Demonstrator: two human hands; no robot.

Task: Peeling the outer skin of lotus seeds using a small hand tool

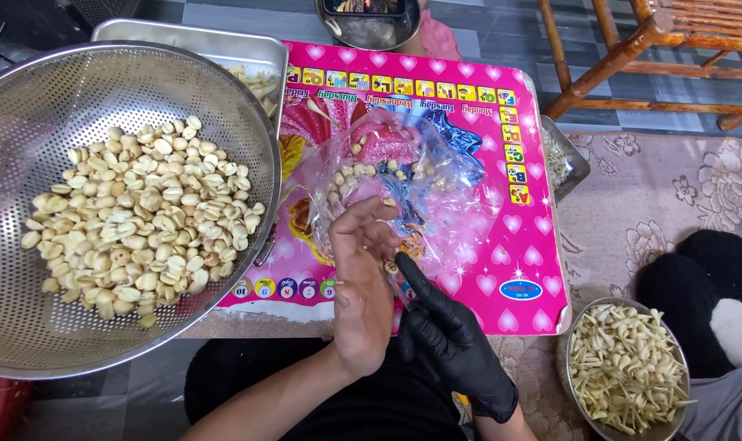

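Pinched between the fingertips of my bare left hand [363, 286] sat one pale seed [391, 267], the grip closed on it. My black-gloved right hand [448, 339] pressed its forefinger against that seed, with a thin tool, hardly visible, in its closed grip. Just beyond lay a clear plastic bag [404, 175] of seeds on the pink surface [518, 245]. Left stood a metal colander [28, 327] of peeled seeds.

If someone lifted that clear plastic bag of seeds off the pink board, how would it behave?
The clear plastic bag looks thin and crumpled, so it would probably sag. Its few pale seeds suggest little weight; they lie loose and would likely slide together.
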